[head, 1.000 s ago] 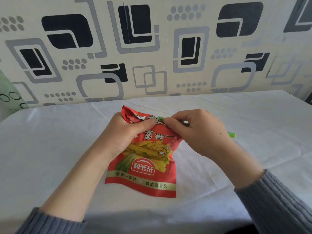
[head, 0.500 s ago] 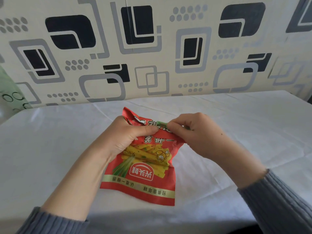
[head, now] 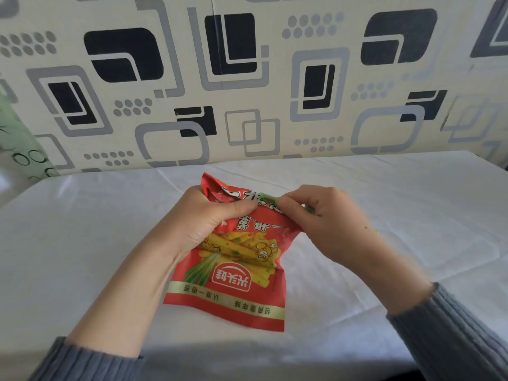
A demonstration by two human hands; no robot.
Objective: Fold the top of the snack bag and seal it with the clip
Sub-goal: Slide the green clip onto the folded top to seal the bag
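A red snack bag [head: 233, 281] lies on the white tablecloth [head: 82, 243] with its print upside down to me and its top edge raised and crumpled. My left hand [head: 198, 224] pinches the bag's top left part with the thumb on the front. My right hand [head: 327, 224] pinches the top right part, thumb tip almost touching the left thumb. A thin green clip [head: 309, 209] runs under my right hand along the bag's top. Only slivers of it show, at the fingertips and just right of the hand.
A wall with a black and grey geometric pattern [head: 247, 78] rises right behind the table. A green patterned thing [head: 16, 149] stands at the far left edge. The table's near edge runs just below my forearms, and grey sleeves cover both wrists.
Both hands stay pinched on the bag's top. The bag's lower end has swung slightly left and nearer to me. The clip's green end right of my right hand is now almost hidden.
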